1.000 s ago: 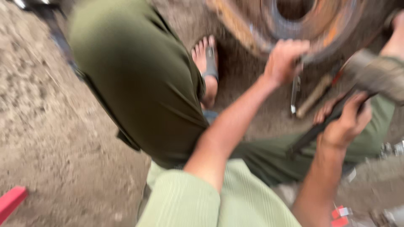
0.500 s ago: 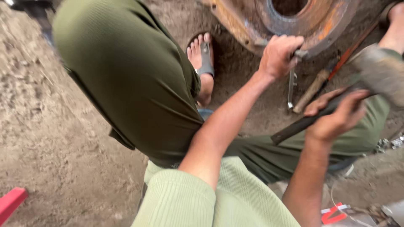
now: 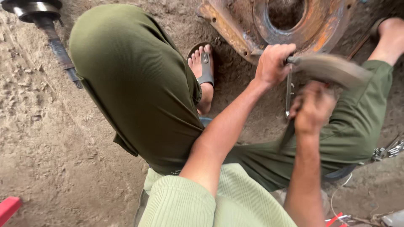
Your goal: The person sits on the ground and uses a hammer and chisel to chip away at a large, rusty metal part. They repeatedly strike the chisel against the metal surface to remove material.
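I saw the left hand (image 3: 273, 63) closed around a slim metal tool (image 3: 288, 90), held against the lower rim of a rusty wheel hub (image 3: 324, 29) lying just above it on the dirt floor (image 3: 50, 147). Just right and below, the right hand (image 3: 313, 109) gripped a dark handle, the hammer (image 3: 332, 69) blurred above it. Left of both hands, a sandaled foot (image 3: 203, 67) rested beside my olive-green knee (image 3: 126, 75).

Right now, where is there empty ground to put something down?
The widest bare dirt lies left of the bent knee, between the dark metal shaft up top and the red thing below. It is crowded by the rusty hub, where the left hand, right hand and hammer meet.
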